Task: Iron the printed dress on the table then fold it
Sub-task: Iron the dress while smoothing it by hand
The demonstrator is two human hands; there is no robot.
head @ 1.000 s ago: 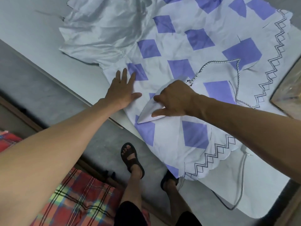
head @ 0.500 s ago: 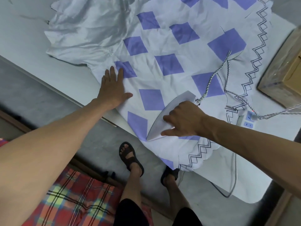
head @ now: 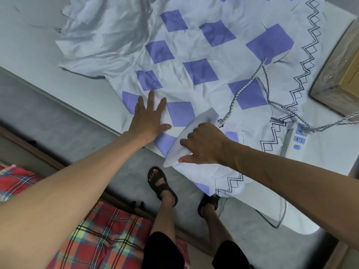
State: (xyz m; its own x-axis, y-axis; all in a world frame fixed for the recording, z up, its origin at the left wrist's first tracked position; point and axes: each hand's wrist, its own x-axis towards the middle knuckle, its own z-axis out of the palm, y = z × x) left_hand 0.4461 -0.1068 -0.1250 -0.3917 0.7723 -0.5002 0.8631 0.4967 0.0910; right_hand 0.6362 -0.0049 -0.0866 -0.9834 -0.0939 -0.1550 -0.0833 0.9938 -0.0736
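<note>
A white dress [head: 194, 55] printed with purple diamonds and a black zigzag hem lies spread over the white table [head: 29, 45]. Its near corner hangs over the table's front edge. My right hand [head: 204, 146] grips the handle of a white iron [head: 174, 152], whose tip points toward me at the overhanging corner. My left hand [head: 149, 117] lies flat, fingers spread, on the fabric just left of the iron. The dress's far left part is plain, shiny and wrinkled.
The iron's braided cord [head: 266, 84] loops across the dress to a white power strip [head: 297, 138] at the right. A cardboard box [head: 340, 74] stands at the right edge. Below the table are my sandalled feet [head: 161, 183] and a plaid cloth [head: 97, 239].
My right hand has drawn the iron toward me, to the dress's near corner at the table edge. My left hand has shifted along the fabric, closer to the iron.
</note>
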